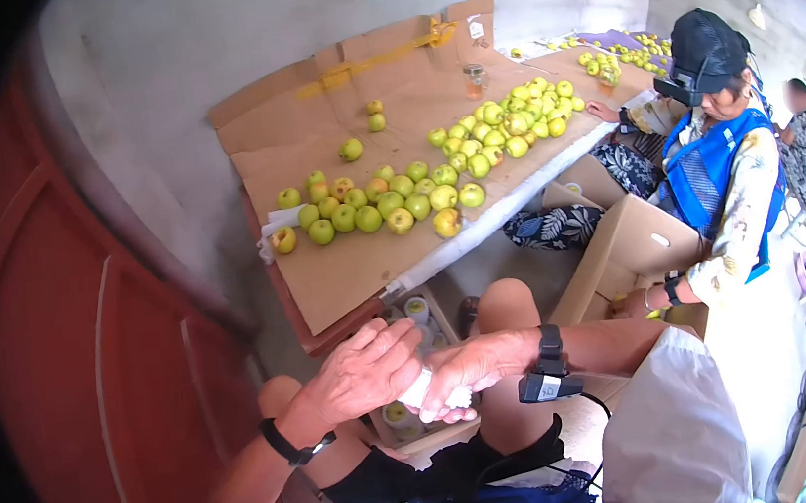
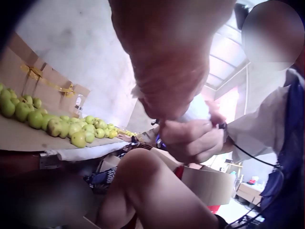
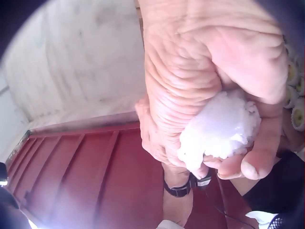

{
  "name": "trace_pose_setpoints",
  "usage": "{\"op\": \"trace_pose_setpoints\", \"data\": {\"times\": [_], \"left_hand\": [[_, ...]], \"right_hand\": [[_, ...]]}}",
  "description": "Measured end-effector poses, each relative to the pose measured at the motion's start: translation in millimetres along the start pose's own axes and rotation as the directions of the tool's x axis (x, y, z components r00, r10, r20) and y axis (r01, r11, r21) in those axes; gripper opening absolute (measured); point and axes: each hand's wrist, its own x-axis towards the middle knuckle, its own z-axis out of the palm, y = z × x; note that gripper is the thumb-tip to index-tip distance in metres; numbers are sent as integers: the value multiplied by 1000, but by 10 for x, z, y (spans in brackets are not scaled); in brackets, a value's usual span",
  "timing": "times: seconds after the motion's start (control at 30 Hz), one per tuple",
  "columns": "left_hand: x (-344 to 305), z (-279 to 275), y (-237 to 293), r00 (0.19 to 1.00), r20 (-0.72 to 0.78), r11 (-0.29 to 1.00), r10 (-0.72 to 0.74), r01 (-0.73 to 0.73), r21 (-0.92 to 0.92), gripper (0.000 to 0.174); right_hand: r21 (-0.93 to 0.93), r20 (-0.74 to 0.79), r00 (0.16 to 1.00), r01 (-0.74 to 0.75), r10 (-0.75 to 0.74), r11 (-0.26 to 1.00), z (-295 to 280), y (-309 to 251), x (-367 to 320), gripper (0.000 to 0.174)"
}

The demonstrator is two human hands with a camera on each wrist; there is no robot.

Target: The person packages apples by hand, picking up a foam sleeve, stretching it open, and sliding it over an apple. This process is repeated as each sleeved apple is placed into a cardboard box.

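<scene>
A white foam-like bundle (image 1: 420, 387) is held between both hands, above the lap. My left hand (image 1: 365, 373) has its fingers curled over one end of it. From the other side my right hand (image 1: 466, 368) grips it with thumb and fingers. In the right wrist view the bundle (image 3: 221, 126) rests in the curled right hand (image 3: 190, 71), its frilled edge at the fingertips; what is inside is hidden. The left wrist view has the left hand (image 2: 167, 71) large and blurred, close to the right fingers (image 2: 195, 140).
Green-yellow apples (image 1: 368, 219) are spread over a cardboard-covered table (image 1: 327, 285), with a glass jar (image 1: 475, 81) behind. Below stands a box (image 1: 444, 436) of wrapped fruit. At the right, a person in a blue vest (image 1: 721, 166) reaches into an open carton (image 1: 655, 235). A red door (image 1: 104, 335) is at the left.
</scene>
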Motion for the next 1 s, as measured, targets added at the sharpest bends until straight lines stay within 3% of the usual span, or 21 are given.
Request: {"op": "trace_pose_setpoints", "data": {"times": [0.03,0.1,0.13,0.2,0.3,0.37,0.43,0.6,0.67,0.7,0.8,0.9,0.97,1.0], "left_hand": [[-6,14,27,1000,-4,1000,5,-5,-14,23],[-40,19,111,955,275,978,-109,153,-143,18],[-20,15,156,956,274,977,-102,148,-155,18],[24,-12,216,874,449,960,-185,258,-107,20],[19,42,248,898,385,955,-214,275,-110,26],[24,54,253,895,379,940,-234,308,-147,24],[24,82,243,893,373,923,-252,337,-185,22],[23,130,268,814,465,846,-348,487,-219,27],[26,143,305,788,484,824,-380,527,-210,26],[40,148,320,758,504,799,-415,568,-196,26],[4,184,285,764,485,764,-425,590,-260,25],[48,151,239,768,472,765,-432,590,-260,22],[60,153,230,774,479,777,-414,575,-256,25],[94,126,223,826,402,812,-395,519,-266,27]], "right_hand": [[-20,0,1000,-18,18,1000,7,21,-19,24],[-7,-49,998,-39,39,999,-13,29,-92,20],[-74,-46,997,-67,64,995,-48,34,-92,20],[-148,-76,997,-44,33,988,-3,-23,-181,22],[-204,-137,990,-18,-10,979,-85,17,-195,25],[-277,-97,995,-45,19,960,-139,-36,-170,27],[-428,-104,994,-85,44,900,-110,-156,-206,30],[-617,-194,977,-193,90,763,-146,-182,-97,38],[-748,-321,946,-280,42,602,-222,-88,26,25],[-743,-330,943,-285,40,606,-214,-84,38,25],[-894,-318,920,-210,-230,396,-201,-60,42,18],[-917,-282,898,-148,-339,370,-343,40,147,19],[-918,-319,900,-215,-296,333,-289,-51,135,21],[-846,-313,927,-175,-205,503,-241,-82,116,22]]}}
